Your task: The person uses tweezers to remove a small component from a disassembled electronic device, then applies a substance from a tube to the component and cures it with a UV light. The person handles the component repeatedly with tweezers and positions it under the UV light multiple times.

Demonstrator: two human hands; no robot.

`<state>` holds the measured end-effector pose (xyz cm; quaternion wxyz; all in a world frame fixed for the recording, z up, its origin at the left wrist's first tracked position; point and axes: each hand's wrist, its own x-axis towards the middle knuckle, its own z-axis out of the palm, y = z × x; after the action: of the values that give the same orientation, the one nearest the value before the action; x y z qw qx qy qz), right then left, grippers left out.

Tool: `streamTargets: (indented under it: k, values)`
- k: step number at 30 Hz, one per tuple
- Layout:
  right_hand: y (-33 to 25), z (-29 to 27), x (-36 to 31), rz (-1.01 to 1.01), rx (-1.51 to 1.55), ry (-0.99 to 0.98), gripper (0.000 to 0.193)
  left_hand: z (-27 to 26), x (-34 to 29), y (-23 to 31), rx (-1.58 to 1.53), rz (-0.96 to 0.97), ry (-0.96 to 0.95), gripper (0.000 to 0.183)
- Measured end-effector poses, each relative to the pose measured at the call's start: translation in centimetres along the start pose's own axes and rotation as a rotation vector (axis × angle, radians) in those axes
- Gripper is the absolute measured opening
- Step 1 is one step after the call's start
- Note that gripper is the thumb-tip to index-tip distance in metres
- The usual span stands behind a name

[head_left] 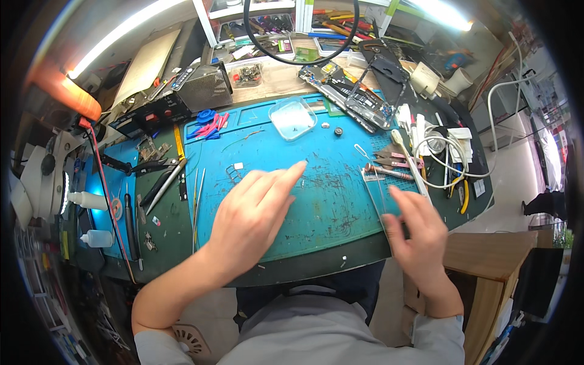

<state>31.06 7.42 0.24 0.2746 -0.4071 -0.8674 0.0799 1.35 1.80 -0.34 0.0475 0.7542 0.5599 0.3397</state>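
My left hand point(249, 210) is over the middle of the blue mat point(340, 210), fingers stretched out together toward the upper right, the thumb a little apart; nothing shows in it. A tiny silvery part point(303, 182) lies just beyond its fingertips. At the mat's right edge, my right hand point(420, 231) has thumb and index finger curled around slim metal tweezers point(381, 196), whose two thin arms point away from me; the grip is partly hidden. Beside the tweezers lies a brownish rod-shaped tool point(389, 173). A small metal frame point(233, 173) and a white square point(238, 165) lie beyond my left hand.
A clear square dish point(293, 118) stands at the mat's far side, near an opened device point(353, 97). Pink and blue clips point(210, 125) lie far left. Long thin metal tools point(198, 204) lie left of my hand. A white cable point(453, 161) loops at right. A black ring point(302, 61) hangs overhead.
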Motion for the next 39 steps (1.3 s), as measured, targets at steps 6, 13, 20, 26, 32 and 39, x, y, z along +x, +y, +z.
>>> streamTargets:
  k: [6,13,20,26,32,39]
  values:
    - [-0.8,1.0,0.1,-0.025,0.028,-0.031,0.048,1.1,2.5,-2.4,0.023,0.144,-0.114,0.048]
    - [0.3,-1.3,-1.3,0.323,0.740,-0.115,0.038,1.2,2.9,-3.4,0.029,0.282,-0.096,0.044]
    - [2.4,-1.2,-2.5,0.528,1.469,-0.157,0.039,1.6,2.0,-2.6,0.179,0.331,-0.051,0.049]
    - [0.7,-0.1,-1.9,0.395,1.405,-0.189,0.044,0.8,-1.4,0.6,0.166,0.230,-0.080,0.051]
    - [-1.2,2.2,0.7,-0.102,0.772,-0.220,0.031,0.9,-2.6,-0.3,-0.035,0.159,-0.001,0.049]
    - [-2.1,3.8,2.5,-0.077,0.770,-0.240,0.038,-0.5,-2.7,0.2,-0.157,0.049,-0.011,0.042]
